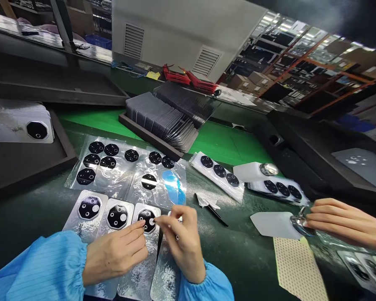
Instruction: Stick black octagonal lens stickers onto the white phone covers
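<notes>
Four silver plates lie in a slanted row on a dark green tabletop (225,251), toward its near edge and left of its middle. The third silver plate (140,278) from the left is the one being worked on; its upper end carries a black octagonal disc (147,215) with pale circles.

A person's left hand (117,253) lies across this plate from the left, fingers extended together, fingertips at the disc's left side. The right hand (188,244) arches over the fourth plate, thumb and forefinger drawn together at the disc's right rim; whether either hand grips anything small is unclear. So the disc sits between the fingertips, just beyond the left knuckles.

The plate looks thin, light and stiff, its shiny face probably slippery and easily smudged; its long side edges seem the best hold. The disc looks film-thin, better lifted by its rim.

Near the tabletop's right edge, another person's hand (341,223) touches a white bottle's (274,224) metal top.
</notes>
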A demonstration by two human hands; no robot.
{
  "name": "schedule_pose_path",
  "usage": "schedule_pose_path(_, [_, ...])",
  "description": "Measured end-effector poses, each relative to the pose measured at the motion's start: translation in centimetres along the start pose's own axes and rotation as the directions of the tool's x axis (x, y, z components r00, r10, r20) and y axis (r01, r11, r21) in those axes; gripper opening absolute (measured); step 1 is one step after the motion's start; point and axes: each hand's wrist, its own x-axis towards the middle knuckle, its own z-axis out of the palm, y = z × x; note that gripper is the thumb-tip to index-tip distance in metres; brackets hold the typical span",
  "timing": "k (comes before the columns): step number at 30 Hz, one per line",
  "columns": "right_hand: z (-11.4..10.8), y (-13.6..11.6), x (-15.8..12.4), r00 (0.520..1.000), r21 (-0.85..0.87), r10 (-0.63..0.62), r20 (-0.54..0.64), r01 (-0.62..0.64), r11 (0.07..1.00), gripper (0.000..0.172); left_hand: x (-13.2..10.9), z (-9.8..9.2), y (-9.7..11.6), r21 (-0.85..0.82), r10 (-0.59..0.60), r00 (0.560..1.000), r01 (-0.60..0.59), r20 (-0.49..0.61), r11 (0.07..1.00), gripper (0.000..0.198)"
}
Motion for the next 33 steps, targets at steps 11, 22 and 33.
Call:
schedule_pose_path(11, [0.1, 1.2, -0.5, 0.910, 0.546, 0.414, 0.012, -0.353, 0.759, 0.035, -0.2, 0.2, -0.5, -0.147, -0.038, 0.998, 0.044, 0.043, 0.988, 0.020])
schedule_pose_path(22, [-0.5, 1.5, 0.0, 0.869, 0.565, 0.491, -0.062, -0.375, 0.735, 0.012, -0.2, -1.0, -1.4, -0.149, -0.102, 0.993, 0.093, -0.051, 0.984, 0.022])
schedule_pose_path(33, [-0.4, 1.1, 0.0, 0.951, 0.418, 0.306, -0.051, -0.258, 0.871, 0.008, 0.0, -0.9, -1.4, -0.120, -0.104, 0.993, 0.097, -0.054, 0.988, 0.019])
